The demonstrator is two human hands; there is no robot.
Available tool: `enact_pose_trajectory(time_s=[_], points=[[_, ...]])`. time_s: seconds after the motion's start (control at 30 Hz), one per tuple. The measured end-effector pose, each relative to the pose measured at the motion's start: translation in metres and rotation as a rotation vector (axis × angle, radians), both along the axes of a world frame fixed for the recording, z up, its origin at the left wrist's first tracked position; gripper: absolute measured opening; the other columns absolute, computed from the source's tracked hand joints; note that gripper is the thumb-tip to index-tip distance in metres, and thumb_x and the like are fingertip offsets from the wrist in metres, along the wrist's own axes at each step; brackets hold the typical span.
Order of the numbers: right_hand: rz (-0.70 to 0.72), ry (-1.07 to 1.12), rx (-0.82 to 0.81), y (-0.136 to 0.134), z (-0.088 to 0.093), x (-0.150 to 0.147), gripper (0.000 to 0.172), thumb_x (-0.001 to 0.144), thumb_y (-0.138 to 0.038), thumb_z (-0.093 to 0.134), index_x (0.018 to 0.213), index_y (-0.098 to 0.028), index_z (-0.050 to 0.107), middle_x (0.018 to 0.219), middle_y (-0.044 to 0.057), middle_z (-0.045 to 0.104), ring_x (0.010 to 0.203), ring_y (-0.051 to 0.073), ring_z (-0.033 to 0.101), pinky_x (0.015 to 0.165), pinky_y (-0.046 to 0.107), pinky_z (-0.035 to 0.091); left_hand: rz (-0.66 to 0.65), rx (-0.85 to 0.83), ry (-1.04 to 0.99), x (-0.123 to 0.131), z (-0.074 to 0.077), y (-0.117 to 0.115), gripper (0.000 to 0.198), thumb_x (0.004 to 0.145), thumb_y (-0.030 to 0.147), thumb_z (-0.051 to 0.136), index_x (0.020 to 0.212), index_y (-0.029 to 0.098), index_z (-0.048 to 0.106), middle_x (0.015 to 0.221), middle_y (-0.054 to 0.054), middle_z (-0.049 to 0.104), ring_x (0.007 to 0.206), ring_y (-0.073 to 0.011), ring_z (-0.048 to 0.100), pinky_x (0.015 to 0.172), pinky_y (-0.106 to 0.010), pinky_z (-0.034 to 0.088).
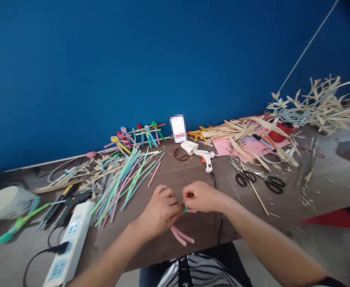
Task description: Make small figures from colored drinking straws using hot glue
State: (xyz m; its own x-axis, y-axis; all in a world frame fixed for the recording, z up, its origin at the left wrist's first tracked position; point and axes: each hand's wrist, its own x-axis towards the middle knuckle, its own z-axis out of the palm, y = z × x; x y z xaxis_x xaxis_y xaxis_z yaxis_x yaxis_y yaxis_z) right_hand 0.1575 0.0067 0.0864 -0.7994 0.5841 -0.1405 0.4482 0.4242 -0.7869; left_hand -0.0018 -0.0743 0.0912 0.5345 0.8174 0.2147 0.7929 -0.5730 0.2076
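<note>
Close together above the front of the table, both hands are closed in a pinch. My left hand grips pink pipe cleaners, whose two ends stick out below it. My right hand pinches right beside it, fingertips nearly touching the left ones. Between the hands shows a small green piece, with a bit of pink beside it under the right hand. The fingers hide most of this work. A white hot glue gun lies behind the right hand, and loose pastel pipe cleaners lie to the left.
Scissors lie right of the glue gun, near dried plant strips and pink sheets. Finished pipe cleaner flowers lie at the wall. A power strip, a black glue gun and a white bowl are at left.
</note>
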Motion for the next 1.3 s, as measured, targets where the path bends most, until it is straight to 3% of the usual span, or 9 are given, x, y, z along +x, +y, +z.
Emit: enact_pose_trajectory(time_s=[0.13,0.23,0.37,0.5,0.6,0.7,0.97,1.2,1.3], points=[[-0.082,0.252,-0.772,0.006,-0.019,-0.006,0.011,0.061,-0.022,0.047,0.052,-0.016,0.043,0.037,-0.009,0.03,0.034,0.004,0.021,0.037,0.018,0.016,0.163,0.0,-0.238,0.001,0.001,0.0,0.018,0.079,0.023,0.047,0.075,0.021,0.064,0.055,0.0,0.055,0.067,-0.0137,0.045,0.071,-0.031,0.03],[-0.226,0.453,-0.987,-0.003,-0.03,-0.011,0.015,0.063,-0.027,0.049,0.056,-0.017,0.042,0.037,-0.01,0.03,0.032,0.003,0.017,0.034,0.018,0.013,0.354,-0.029,-0.356,0.0,-0.003,0.002,0.018,0.077,0.025,0.049,0.075,0.019,0.065,0.058,-0.001,0.057,0.065,-0.0138,0.047,0.066,-0.029,0.033],[-0.358,0.504,-0.796,-0.012,-0.036,-0.013,0.016,0.069,-0.03,0.047,0.061,-0.016,0.047,0.04,-0.009,0.035,0.034,0.004,0.023,0.034,0.017,0.016,0.459,-0.109,-0.4,-0.001,-0.008,0.006,0.019,0.075,0.026,0.051,0.083,0.02,0.066,0.059,-0.001,0.059,0.062,-0.014,0.05,0.065,-0.029,0.035],[-0.324,0.466,-0.436,-0.013,-0.038,-0.009,0.018,0.076,-0.029,0.044,0.067,-0.015,0.052,0.048,-0.006,0.038,0.043,0.005,0.031,0.041,0.018,0.025,0.481,-0.196,-0.51,-0.001,-0.011,0.005,0.021,0.074,0.028,0.051,0.085,0.019,0.066,0.061,-0.002,0.057,0.064,-0.0143,0.051,0.066,-0.028,0.037],[-0.325,0.431,-0.231,-0.015,-0.037,-0.005,0.015,0.077,-0.025,0.044,0.085,-0.016,0.054,0.057,-0.005,0.043,0.049,0.007,0.037,0.047,0.019,0.03,0.566,-0.37,-0.702,0.001,-0.011,0.005,0.023,0.072,0.031,0.052,0.079,0.016,0.067,0.061,-0.001,0.054,0.058,-0.0124,0.049,0.057,-0.025,0.038],[-0.33,0.459,-0.122,-0.018,-0.035,-0.004,0.031,0.075,-0.018,0.047,0.106,-0.02,0.048,0.073,-0.002,0.049,0.055,0.008,0.042,0.052,0.02,0.034,0.599,-0.591,-0.926,0.001,-0.01,0.006,0.027,0.071,0.035,0.053,0.079,0.013,0.066,0.056,0.001,0.05,0.048,-0.0086,0.042,0.046,-0.021,0.032],[-0.119,0.578,-0.255,-0.013,-0.025,-0.007,0.025,0.075,-0.015,0.048,0.097,-0.019,0.058,0.096,0.004,0.048,0.074,0.01,0.049,0.059,0.02,0.04,0.498,-0.897,-1.05,-0.009,-0.009,0.005,0.031,0.068,0.04,0.057,0.074,0.011,0.064,0.046,0.002,0.05,0.04,-0.0055,0.037,0.04,-0.018,0.024],[-0.179,0.488,-0.21,-0.018,-0.014,-0.01,0.01,0.076,-0.019,0.049,0.077,-0.015,0.058,0.074,0.001,0.055,0.064,0.009,0.048,0.056,0.019,0.038,0.575,-0.829,-1.003,-0.005,-0.002,0.004,0.033,0.07,0.044,0.052,0.064,0.012,0.059,0.045,0.003,0.049,0.038,-0.0052,0.034,0.039,-0.018,0.024],[-0.243,0.462,-0.238,-0.022,-0.017,-0.012,0.012,0.076,-0.023,0.049,0.078,-0.014,0.057,0.069,0.0,0.056,0.058,0.008,0.047,0.052,0.019,0.036,0.563,-0.67,-0.878,-0.003,0.0,0.003,0.032,0.071,0.04,0.051,0.055,0.013,0.056,0.046,0.002,0.048,0.043,-0.0073,0.039,0.043,-0.02,0.029]])
